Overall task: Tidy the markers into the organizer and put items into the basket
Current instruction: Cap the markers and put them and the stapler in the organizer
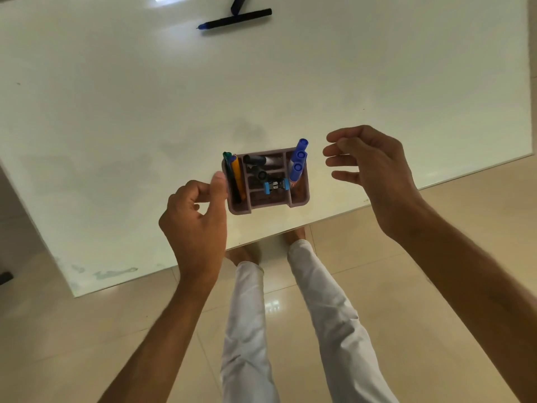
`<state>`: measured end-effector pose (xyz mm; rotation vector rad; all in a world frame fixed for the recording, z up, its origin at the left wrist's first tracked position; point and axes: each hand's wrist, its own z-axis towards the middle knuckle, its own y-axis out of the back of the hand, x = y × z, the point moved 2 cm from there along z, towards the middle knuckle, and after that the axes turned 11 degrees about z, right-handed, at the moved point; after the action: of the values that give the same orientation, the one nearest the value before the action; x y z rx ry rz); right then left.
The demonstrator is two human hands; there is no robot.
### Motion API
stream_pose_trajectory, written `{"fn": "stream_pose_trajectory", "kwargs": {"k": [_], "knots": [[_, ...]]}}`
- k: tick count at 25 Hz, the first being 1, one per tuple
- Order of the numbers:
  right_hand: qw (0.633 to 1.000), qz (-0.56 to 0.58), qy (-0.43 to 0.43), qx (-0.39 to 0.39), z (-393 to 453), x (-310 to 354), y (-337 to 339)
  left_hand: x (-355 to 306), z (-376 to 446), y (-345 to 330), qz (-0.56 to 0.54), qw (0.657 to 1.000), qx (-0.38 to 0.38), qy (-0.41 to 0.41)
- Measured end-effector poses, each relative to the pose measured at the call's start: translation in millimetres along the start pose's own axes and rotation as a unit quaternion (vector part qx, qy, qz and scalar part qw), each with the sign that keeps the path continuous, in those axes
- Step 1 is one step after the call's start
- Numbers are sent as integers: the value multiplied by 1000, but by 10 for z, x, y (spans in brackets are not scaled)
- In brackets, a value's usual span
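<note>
I see a white glossy counter (116,97), near edge running diagonally across view. Sitting on it close to that edge: a mauve compartmented organizer (299,200) with markers standing in it (blue caps on its right side, green and orange on the left). At the far side, well apart from the organizer, a black pen with blue tip (235,19) lies flat, and a second dark marker (239,3) touches it, cut off by the frame. Smudges near the counter's left corner.

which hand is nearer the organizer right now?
Left. The left hand is at the organizer left wall, thumb against or almost against its edge. The right hand hovers open off to the organizer's right, with a clear gap.
</note>
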<state>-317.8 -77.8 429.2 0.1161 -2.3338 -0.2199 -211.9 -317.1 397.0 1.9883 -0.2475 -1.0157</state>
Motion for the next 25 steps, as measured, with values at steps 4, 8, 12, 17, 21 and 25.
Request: {"fn": "stream_pose_trajectory", "kwargs": {"k": [4, 8, 12, 17, 21, 25], "knots": [[1000, -7, -13, 14, -19, -35, 0, 63, 89, 108, 5, 999, 6, 31], [999, -28, -8, 32, -23, 29, -35, 44, 179, 185, 1, 1000, 18, 25], [999, -33, 39, 12, -35, 150, -64, -11, 256, 220, -16, 999, 25, 27], [943, -195, 268, 26, 488, 657, -512, -92, 543, 287, -43, 999, 12, 27], [776, -501, 373, 86, 1412, 974, -1267, -159, 844, 368, -58, 997, 27, 38], [701, -587, 392, 97, 2033, 954, -1739, -74, 1043, 388, -83, 994, 39, 60]]}}
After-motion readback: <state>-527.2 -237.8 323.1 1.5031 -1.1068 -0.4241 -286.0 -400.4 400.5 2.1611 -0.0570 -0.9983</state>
